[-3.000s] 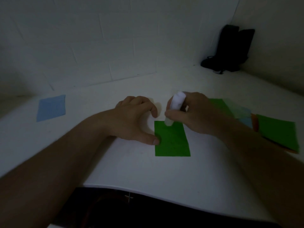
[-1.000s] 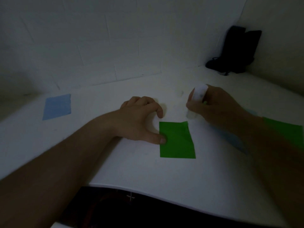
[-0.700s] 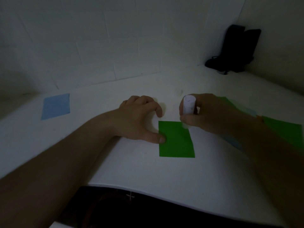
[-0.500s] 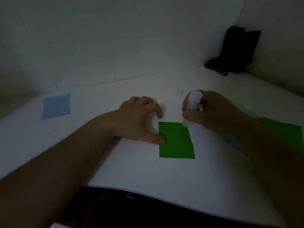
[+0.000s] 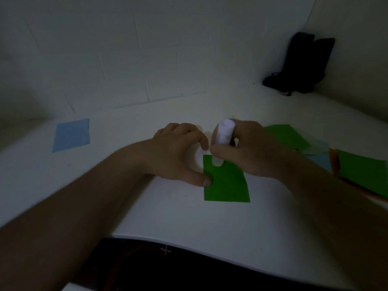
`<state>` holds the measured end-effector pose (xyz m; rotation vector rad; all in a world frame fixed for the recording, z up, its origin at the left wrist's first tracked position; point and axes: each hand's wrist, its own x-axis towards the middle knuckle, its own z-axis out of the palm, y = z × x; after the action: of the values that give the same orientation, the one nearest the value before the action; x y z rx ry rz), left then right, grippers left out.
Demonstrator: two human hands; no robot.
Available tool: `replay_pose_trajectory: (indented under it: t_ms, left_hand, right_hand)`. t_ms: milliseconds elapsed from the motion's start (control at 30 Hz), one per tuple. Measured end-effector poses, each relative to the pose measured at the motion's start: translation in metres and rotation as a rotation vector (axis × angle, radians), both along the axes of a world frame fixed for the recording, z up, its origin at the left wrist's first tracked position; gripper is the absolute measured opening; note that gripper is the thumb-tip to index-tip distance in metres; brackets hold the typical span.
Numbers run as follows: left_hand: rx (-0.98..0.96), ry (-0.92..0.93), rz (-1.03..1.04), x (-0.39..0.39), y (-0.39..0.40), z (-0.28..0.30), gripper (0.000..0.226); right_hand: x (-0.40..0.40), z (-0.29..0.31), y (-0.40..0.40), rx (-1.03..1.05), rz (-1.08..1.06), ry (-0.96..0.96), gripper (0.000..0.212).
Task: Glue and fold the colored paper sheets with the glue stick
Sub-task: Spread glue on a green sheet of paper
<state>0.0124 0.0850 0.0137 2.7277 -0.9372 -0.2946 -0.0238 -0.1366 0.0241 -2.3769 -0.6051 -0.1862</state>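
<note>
Right grip: your right hand (image 5: 249, 153) is curled around the white glue stick (image 5: 223, 139), fingers and thumb clamped on its barrel, the stick tilted with its lower end down.
Glue stick: its tip meets the far left corner of the green sheet (image 5: 225, 183), directly under your right grip.
Left grip: your left hand (image 5: 178, 155) rests on the counter (image 5: 189, 219) just left of the right grip, fingers curled in an arch and holding nothing; the thumb tip presses the sheet's left edge, the index fingertip comes down near its far left corner.
Green sheet: a small rectangle lying flat on the counter, below and between both grips, its near edge toward you.
Paper pile: more sheets (image 5: 361, 171) lie right of the right grip, overlapping, in green, pale blue and orange; your right forearm crosses part of them.
Blue sheet: a single light blue sheet (image 5: 71, 135) lies flat well to the left of the left grip.
Background: a dark object (image 5: 302, 64), too dim to identify, stands in the far corner against the white tiled wall (image 5: 147, 49), well beyond the right grip.
</note>
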Motion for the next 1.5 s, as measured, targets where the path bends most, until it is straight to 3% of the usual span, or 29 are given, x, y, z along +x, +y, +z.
replay_pose_trajectory:
  t_ms: [100, 200, 267, 400, 467, 533, 567, 633, 767, 900, 1067, 1200, 1500]
  left_hand:
    - [0.007, -0.025, 0.009, 0.000, -0.001, 0.000, 0.081]
    - [0.034, -0.044, 0.010, 0.001, -0.002, 0.000, 0.106]
    - [0.043, -0.044, 0.015, 0.002, -0.002, -0.001, 0.111]
    - [0.027, -0.042, 0.013, 0.001, -0.002, -0.001, 0.106]
    - [0.016, -0.042, 0.006, 0.000, -0.002, -0.001, 0.100]
    - [0.007, -0.031, 0.004, -0.001, -0.001, 0.000, 0.087]
    - [0.001, -0.026, 0.006, -0.001, -0.001, 0.000, 0.083]
    - [0.008, -0.025, 0.009, -0.001, -0.001, 0.000, 0.086]
    - [0.035, -0.049, 0.017, 0.001, -0.002, -0.002, 0.110]
    - [0.032, -0.039, 0.028, -0.001, -0.003, -0.001, 0.099]
    - [0.034, -0.041, 0.016, -0.002, -0.002, 0.001, 0.098]
    - [-0.008, -0.016, 0.016, -0.003, -0.001, 0.001, 0.079]
    - [-0.043, -0.009, 0.010, -0.003, 0.000, -0.001, 0.079]
  right_hand:
    - [0.000, -0.006, 0.004, -0.034, 0.000, 0.020, 0.018]
    - [-0.003, -0.006, 0.010, -0.020, -0.001, 0.020, 0.013]
    - [-0.004, -0.007, 0.014, -0.012, 0.006, 0.038, 0.012]
    - [-0.004, -0.007, 0.016, 0.072, -0.006, 0.092, 0.009]
    - [-0.001, -0.006, 0.011, 0.128, -0.067, 0.070, 0.021]
    - [0.000, -0.005, 0.008, 0.080, -0.093, 0.052, 0.033]
    - [-0.001, -0.005, 0.007, 0.040, -0.086, 0.059, 0.028]
    - [-0.003, -0.008, 0.008, -0.013, -0.064, 0.056, 0.014]
    - [-0.007, -0.007, 0.014, -0.015, -0.013, 0.024, 0.011]
    - [-0.006, -0.003, 0.010, 0.052, -0.009, 0.060, 0.018]
    - [-0.010, -0.003, 0.006, -0.003, 0.012, 0.050, 0.021]
    - [-0.009, 0.003, -0.003, -0.059, 0.015, 0.047, 0.037]
    - [-0.007, 0.011, -0.037, -0.174, -0.003, 0.032, 0.033]
